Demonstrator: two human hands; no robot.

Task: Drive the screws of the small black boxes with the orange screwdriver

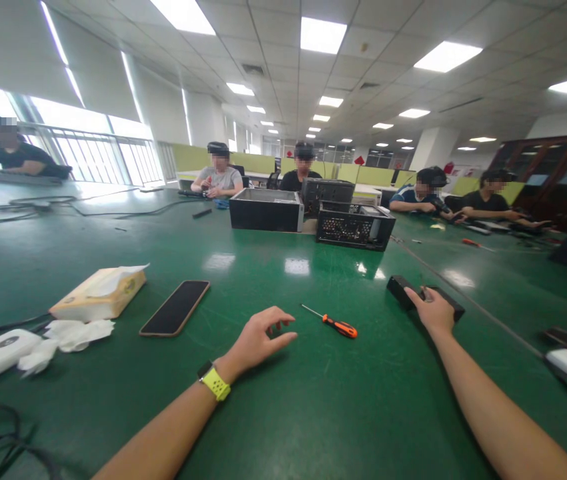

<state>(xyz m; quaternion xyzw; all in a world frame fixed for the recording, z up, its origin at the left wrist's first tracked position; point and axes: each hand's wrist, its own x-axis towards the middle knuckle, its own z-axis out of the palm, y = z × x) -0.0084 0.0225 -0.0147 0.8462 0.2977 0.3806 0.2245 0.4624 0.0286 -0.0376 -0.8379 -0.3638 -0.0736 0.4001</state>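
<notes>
The left hand [258, 340] rests on the green desk [313, 413] towards its near edge, fingers loosely bent and apart, holding nothing; the orange-handled screwdriver [336, 325] lies flat just beside those fingertips, not touching them; the right hand [433, 311] lies on top of a black box [399, 288] further towards the right edge; whether its fingers clamp the box cannot be told; a phone [176, 308] lies left of the left hand.
</notes>
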